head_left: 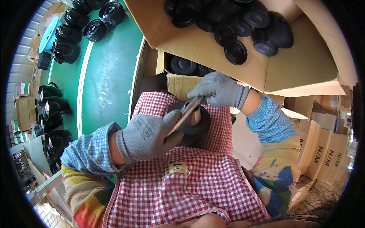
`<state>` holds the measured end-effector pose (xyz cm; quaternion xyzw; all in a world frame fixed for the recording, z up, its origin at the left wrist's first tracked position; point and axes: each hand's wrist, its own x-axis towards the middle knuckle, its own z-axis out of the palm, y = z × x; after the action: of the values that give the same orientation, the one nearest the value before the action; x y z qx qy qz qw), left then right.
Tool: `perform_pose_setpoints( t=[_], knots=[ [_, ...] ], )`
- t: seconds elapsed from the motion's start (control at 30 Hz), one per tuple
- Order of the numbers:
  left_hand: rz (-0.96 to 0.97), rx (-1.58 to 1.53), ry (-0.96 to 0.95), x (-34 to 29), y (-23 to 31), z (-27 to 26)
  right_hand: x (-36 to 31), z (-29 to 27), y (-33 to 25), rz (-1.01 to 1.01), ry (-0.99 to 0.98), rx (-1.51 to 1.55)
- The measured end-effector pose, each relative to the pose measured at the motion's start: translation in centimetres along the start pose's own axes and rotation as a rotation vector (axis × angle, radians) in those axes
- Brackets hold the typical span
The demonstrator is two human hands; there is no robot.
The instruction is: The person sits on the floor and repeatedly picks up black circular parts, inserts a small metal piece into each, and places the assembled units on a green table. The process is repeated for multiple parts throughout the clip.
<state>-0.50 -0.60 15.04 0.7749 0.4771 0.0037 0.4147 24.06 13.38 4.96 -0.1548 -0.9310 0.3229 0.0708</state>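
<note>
2 hands [146, 136] [218, 89] w/ 1 strip [186, 114]

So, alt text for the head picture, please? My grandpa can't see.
Gray-gloved left hand and right hand grip a strip-shaped object over a round black part and checked apron. Beyond, a cardboard box holds black parts; at left, black vessels line a green table.

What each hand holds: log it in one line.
left hand: thin piece, near end | right hand: its far end | beneath: black part
</note>
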Motion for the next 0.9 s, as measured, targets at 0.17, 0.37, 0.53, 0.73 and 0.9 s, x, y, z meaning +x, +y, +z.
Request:
perform_pose_setpoints(
  t=[0.17, 0.37, 0.53, 0.73, 0.9],
  knots=[
    [-0.192, 0.036, -0.239, 1.7, 1.4, -2.0, 1.6, -3.1, -2.4, 0.187, -0.403, 0.031],
    [-0.496, -0.198, -0.292, 5.5, 1.7, -1.0, 4.7, -2.6, -2.2, 0.116, -0.611, -0.164],
    [-0.387, -0.046, -0.239, 6.7, 0.0, 0.8, 3.7, -1.6, -1.3, 0.117, -0.616, -0.044],
    [-0.152, 0.151, -0.377, 7.5, -2.7, -0.4, 1.1, -0.1, -3.6, 0.394, -0.480, 0.031],
    [0.197, 0.393, -0.359, 9.4, -6.1, -0.3, -0.1, -0.1, -6.9, 0.586, -0.366, 0.052]
  ],
)
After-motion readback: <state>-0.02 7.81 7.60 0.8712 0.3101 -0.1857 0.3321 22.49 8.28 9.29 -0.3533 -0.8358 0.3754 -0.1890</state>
